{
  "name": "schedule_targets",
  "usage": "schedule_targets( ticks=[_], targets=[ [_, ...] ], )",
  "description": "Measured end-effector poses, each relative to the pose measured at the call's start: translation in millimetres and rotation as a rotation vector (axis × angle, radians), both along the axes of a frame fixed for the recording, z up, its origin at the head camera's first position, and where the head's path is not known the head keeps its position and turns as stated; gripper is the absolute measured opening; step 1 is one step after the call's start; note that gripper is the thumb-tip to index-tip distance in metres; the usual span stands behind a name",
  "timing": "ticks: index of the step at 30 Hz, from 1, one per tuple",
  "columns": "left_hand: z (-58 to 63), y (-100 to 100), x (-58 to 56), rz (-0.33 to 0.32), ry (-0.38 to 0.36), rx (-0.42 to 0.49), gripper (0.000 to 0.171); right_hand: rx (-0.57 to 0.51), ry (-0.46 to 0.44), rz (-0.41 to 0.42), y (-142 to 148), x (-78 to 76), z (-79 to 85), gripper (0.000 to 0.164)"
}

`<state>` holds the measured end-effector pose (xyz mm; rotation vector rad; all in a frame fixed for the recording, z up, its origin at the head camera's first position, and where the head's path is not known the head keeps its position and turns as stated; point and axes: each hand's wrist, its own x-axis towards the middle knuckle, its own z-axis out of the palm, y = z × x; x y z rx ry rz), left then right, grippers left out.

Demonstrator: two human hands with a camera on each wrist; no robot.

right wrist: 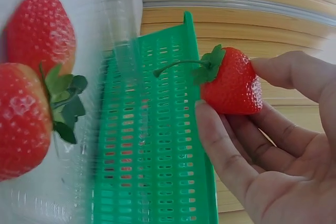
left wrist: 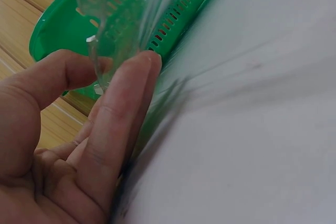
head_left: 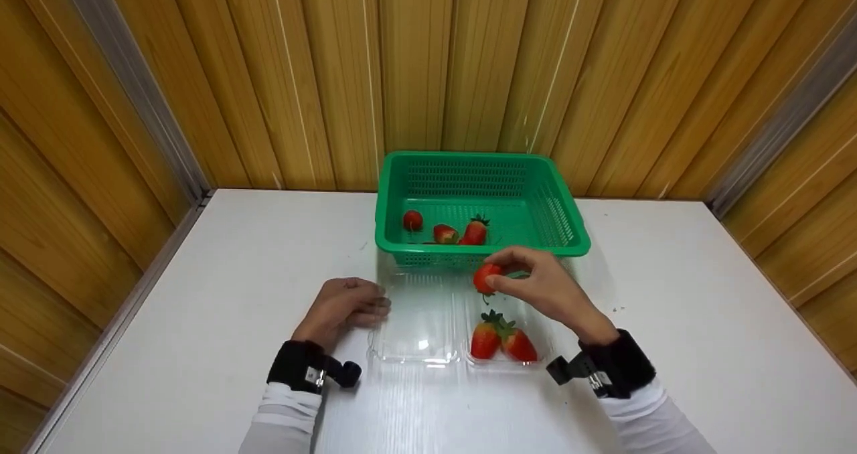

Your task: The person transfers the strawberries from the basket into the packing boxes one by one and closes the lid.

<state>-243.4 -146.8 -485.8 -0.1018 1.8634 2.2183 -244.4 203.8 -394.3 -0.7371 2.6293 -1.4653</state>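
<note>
My right hand [head_left: 546, 290] pinches a red strawberry [right wrist: 231, 81] between thumb and fingers, its green stem hanging free. It is above the right half of a clear plastic clamshell box [head_left: 418, 327] lying unfolded on the table. Two strawberries [head_left: 502, 339] with green leaves lie in that half, near its front edge. At the box's left side, my left hand [head_left: 348, 307] holds the rim, with the thin plastic [left wrist: 97, 51] between thumb and fingers in the left wrist view. Behind the box stands a green basket [head_left: 482, 250] with several strawberries [head_left: 476, 230] inside.
The white table [head_left: 221, 307] reaches back to a corrugated wood-patterned wall [head_left: 335, 79]. Similar panels with metal corner strips [head_left: 144, 86] rise on both sides. The basket's front rim stands close behind the box.
</note>
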Motion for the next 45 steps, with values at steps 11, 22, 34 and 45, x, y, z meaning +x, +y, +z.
schedule_targets(
  ticks=[11,22,34,45],
  targets=[
    [-1.3,-4.7,1.9,-0.015,0.014,-0.011,0.028,0.066,-0.052,-0.031,-10.3,-0.2,-14.5,0.026],
    [-1.6,-5.8,4.5,-0.007,0.005,-0.011,0.028,0.061,-0.096,-0.014,-19.8,0.4,-24.3,0.021],
    [-1.4,-3.4,1.5,-0.014,-0.003,-0.013,0.027,0.093,-0.167,-0.058,-24.3,1.2,-35.6,0.022],
    [0.2,-1.6,0.5,-0.028,0.005,-0.004,0.031,0.195,-0.132,-0.074,-27.1,0.8,-42.4,0.021]
  ],
)
